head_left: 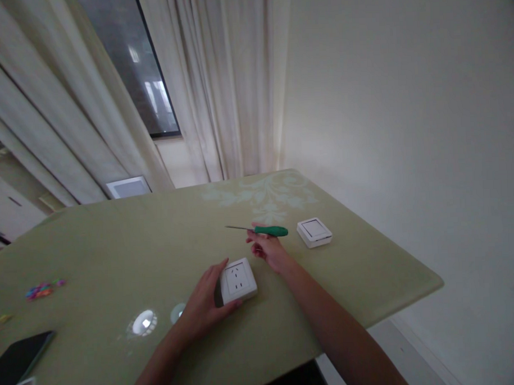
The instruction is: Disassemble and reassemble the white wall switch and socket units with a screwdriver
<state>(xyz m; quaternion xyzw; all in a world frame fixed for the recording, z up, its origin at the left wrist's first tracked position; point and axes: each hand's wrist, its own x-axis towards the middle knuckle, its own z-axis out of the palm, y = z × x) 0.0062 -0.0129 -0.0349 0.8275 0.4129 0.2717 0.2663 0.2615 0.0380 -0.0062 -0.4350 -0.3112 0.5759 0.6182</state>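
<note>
My left hand (202, 309) grips a white wall socket (238, 280) by its left edge, holding it flat on the green table (115, 248). My right hand (268, 249) is just behind the socket and closed around a green-handled screwdriver (262, 230), whose metal shaft points to the left. A white wall switch (314, 232) lies on the table to the right of the screwdriver, untouched.
A dark phone (20, 355) with a white cable lies at the near left edge. Small coloured bits (43, 289) sit at the left. Curtains (219, 81), a window and a white wall stand behind the table. The table's right edge drops off to the floor.
</note>
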